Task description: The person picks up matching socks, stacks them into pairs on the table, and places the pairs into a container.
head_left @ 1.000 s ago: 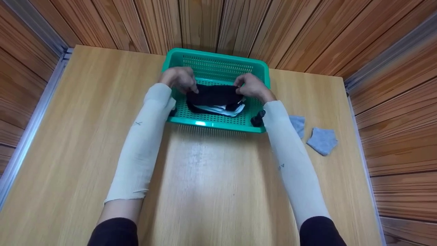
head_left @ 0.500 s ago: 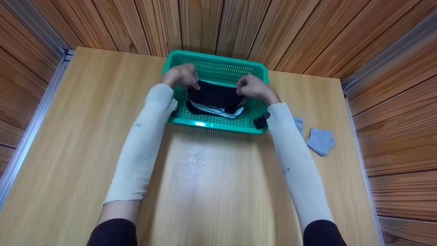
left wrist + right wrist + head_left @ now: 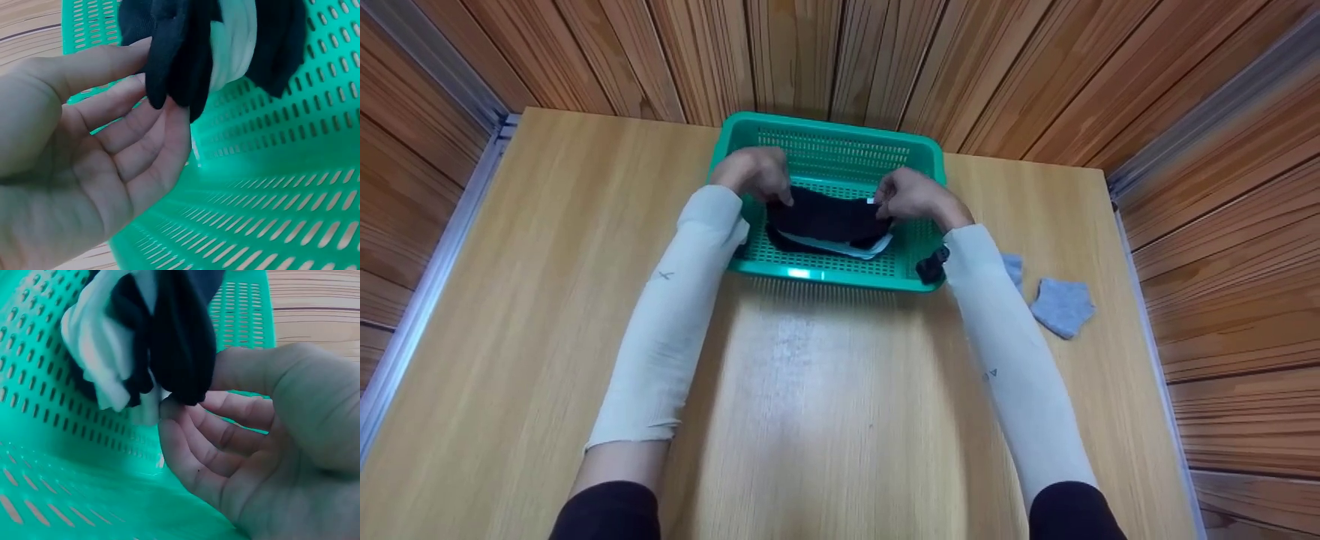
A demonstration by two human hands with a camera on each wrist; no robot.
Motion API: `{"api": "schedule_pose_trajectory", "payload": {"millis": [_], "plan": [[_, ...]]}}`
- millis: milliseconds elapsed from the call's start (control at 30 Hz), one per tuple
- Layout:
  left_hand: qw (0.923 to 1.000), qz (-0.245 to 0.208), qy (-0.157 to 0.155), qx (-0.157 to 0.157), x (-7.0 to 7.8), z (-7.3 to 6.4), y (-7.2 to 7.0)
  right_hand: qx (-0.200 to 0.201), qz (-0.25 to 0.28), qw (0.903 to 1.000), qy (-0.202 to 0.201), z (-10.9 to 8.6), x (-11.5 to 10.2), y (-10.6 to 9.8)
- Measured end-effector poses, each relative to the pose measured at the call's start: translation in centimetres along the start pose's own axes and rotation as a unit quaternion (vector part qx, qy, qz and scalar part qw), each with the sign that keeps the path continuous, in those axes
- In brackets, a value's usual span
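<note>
A black sock lies stretched sideways inside the green basket. Its left end is pinched between the thumb and fingers of my left hand, and my right hand pinches the right end. Beneath it sit white socks and more black cloth, partly covered. In the left wrist view, the dark folds hang between thumb and fingertips. The right wrist view shows a black end gripped beside white cloth. How many pieces are stacked is hidden.
Two grey socks lie on the wooden table right of the basket: one in full view, the other partly behind my right sleeve. A black wrist camera is by the basket's front right corner. Wood-panelled walls enclose the table.
Both hands keep hold of the black sock. It rose slightly at the left, then came down closer to the stack. A small white patch now shows by the right fingertips.
</note>
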State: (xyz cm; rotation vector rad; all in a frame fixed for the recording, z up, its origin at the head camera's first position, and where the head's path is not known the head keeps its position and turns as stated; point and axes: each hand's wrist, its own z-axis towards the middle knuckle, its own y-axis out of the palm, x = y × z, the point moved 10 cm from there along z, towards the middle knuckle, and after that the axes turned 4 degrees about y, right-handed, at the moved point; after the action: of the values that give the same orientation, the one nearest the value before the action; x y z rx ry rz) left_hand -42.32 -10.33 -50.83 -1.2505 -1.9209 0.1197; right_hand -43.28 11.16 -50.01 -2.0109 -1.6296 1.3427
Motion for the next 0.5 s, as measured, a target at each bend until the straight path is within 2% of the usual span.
{"api": "schedule_pose_trajectory", "payload": {"millis": [67,200,300,500], "plan": [[0.9999,0.015,-0.006,0.006,0.4,-0.5,-0.3,0.009,0.001,0.9999,-0.015,-0.7,-0.3,-0.6],[0.9964,0.080,-0.002,0.028,2.0,-1.6,-1.1,0.032,0.004,0.9984,-0.046,-2.4,-0.7,-2.0],[0.9920,0.117,0.014,0.044,3.5,-2.5,-1.1,0.048,0.010,0.9968,-0.063,-3.7,-0.7,-2.9],[0.9880,0.125,0.070,0.057,6.8,-4.1,0.2,0.069,0.024,0.9945,-0.076,-6.1,0.5,-4.1]]}}
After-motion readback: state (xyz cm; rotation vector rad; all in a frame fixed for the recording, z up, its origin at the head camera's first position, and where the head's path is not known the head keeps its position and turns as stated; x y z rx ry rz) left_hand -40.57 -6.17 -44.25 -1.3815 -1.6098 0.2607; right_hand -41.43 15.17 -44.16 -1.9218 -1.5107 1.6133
